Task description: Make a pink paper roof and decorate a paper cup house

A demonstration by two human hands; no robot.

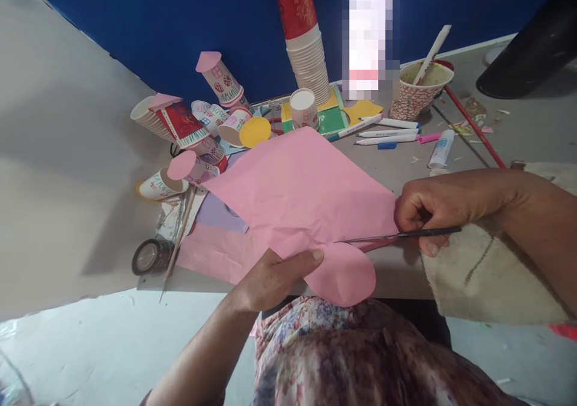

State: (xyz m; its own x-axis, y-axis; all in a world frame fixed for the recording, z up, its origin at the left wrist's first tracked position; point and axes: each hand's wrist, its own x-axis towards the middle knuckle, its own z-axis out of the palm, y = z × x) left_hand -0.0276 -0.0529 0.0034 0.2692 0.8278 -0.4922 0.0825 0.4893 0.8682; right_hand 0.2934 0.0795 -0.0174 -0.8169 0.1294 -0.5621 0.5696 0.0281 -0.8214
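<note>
Fingers of the left hand (pixel 270 277) pinch the pink paper sheet (pixel 297 196) above the table edge (pixel 396 283); the right hand (pixel 428 214) grips scissors (pixel 396 235) whose blades sit in the paper. A rounded flap looks mostly cut, one stretch apparently left. Decorated paper cups (pixel 189 136) lie beyond.

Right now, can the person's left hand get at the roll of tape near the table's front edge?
Probably not at once: the left hand is pinching the pink paper. The roll of tape lies open to its left, with only a thin stick beside it.
</note>
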